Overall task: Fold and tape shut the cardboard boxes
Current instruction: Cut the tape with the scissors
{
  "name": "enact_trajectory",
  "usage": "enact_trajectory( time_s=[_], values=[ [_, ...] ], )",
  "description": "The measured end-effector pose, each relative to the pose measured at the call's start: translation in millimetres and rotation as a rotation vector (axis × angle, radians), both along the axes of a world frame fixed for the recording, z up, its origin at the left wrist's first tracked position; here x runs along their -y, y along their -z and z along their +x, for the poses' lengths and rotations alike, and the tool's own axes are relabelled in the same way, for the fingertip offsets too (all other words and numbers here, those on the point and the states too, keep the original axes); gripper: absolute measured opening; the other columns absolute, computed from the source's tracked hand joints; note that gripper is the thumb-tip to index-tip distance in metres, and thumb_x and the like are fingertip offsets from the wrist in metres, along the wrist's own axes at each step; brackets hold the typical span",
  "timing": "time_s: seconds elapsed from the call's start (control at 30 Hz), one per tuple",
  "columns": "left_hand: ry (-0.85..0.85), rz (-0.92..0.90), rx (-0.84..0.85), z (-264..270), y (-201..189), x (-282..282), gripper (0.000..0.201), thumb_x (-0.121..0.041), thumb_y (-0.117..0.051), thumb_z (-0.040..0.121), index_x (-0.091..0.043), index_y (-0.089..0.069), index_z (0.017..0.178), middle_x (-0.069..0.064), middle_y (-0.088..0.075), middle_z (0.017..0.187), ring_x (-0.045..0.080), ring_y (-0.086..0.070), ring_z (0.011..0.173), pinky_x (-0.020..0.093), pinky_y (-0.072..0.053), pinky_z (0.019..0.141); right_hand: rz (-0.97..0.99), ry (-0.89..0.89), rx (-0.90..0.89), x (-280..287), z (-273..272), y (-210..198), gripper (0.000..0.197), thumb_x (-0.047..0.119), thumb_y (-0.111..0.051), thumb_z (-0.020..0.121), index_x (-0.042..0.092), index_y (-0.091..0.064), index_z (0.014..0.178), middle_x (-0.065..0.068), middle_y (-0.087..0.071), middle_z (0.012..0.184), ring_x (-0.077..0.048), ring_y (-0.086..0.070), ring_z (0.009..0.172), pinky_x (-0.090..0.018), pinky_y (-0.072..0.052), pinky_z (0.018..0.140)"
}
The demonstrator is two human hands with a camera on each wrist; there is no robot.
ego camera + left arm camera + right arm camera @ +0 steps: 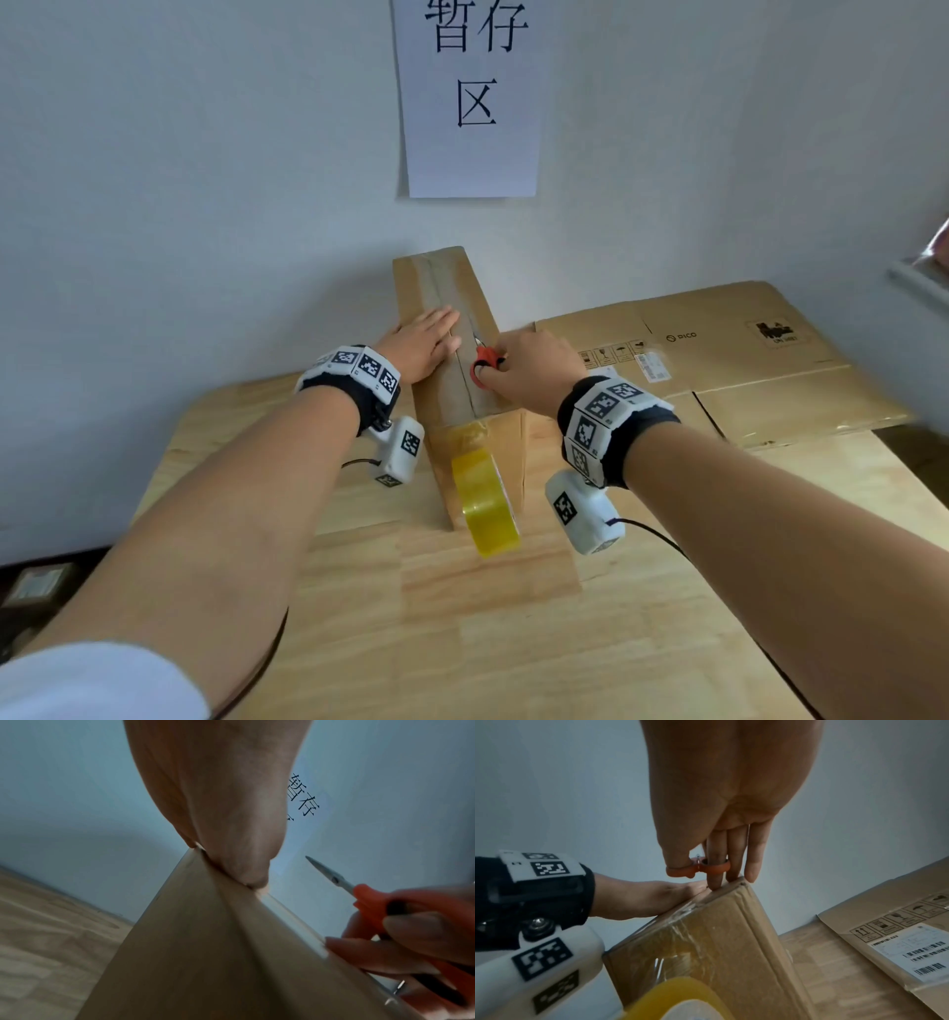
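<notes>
Pressing hand: your left hand (427, 343) lies flat, fingers straight, on the left top flap of the cardboard box (452, 308), beside the centre seam.
Cutting hand: your right hand (534, 367) has thumb and a finger threaded through the red loops of the scissors (482, 362), gripping them; the remaining fingertips (750, 874) touch the box's top edge.
Scissors: blades together, tip aimed away from you along the seam toward the wall, seen clearly from the left wrist (331, 876).
Box: long and narrow, standing on the wooden table (513, 642), its far end close to the wall; clear tape runs along the top seam and down the near end face (693, 939).
Tape roll: yellow roll (485, 506) hangs at the near end face, joined to the box by its strip of tape.
Beside it: a flattened carton (719, 354) with a shipping label lies to your right on the table.
Wall: a white paper sign (470, 97) with black characters above the box.
</notes>
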State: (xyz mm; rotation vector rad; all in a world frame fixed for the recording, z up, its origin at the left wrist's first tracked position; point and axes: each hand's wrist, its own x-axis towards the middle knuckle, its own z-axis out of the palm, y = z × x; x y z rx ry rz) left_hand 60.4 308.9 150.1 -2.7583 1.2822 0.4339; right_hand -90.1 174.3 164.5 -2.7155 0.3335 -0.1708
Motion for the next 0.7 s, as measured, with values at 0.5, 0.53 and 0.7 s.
enact_trajectory(
  time_s=[0.5, 0.53, 0.7],
  values=[
    [0.010, -0.148, -0.091, -83.5, 3.3, -32.0, 0.052, -0.038, -0.015, 0.104, -0.021, -0.011, 0.153, -0.007, -0.002, 0.160, 0.009, 0.002, 0.147, 0.054, 0.004, 0.115, -0.020, 0.034, 0.014, -19.6, -8.0, 8.5, 0.037, 0.045, -0.041, 0.092, 0.012, -0.055, 0.082, -0.003, -0.057, 0.069, -0.021, -0.055, 0.065, -0.026, -0.037, 0.051],
    [0.016, -0.180, -0.099, -92.0, 6.1, -34.3, 0.050, -0.037, -0.017, 0.104, -0.022, -0.014, 0.152, -0.008, -0.005, 0.160, 0.007, 0.001, 0.146, 0.055, 0.004, 0.115, -0.030, 0.040, 0.009, -20.1, -8.2, 7.9, 0.036, 0.044, -0.040, 0.093, 0.013, -0.054, 0.083, -0.002, -0.054, 0.068, -0.021, -0.054, 0.065, -0.027, -0.036, 0.050],
    [0.112, -0.330, -0.042, -115.6, 24.0, -51.3, 0.050, -0.034, -0.022, 0.104, -0.029, -0.013, 0.152, -0.015, -0.007, 0.159, 0.002, 0.002, 0.145, 0.059, 0.007, 0.111, -0.053, 0.050, 0.014, -23.4, -9.3, 6.7, 0.034, 0.044, -0.040, 0.093, 0.014, -0.053, 0.083, 0.000, -0.051, 0.065, -0.021, -0.053, 0.065, -0.027, -0.034, 0.050]
  ],
)
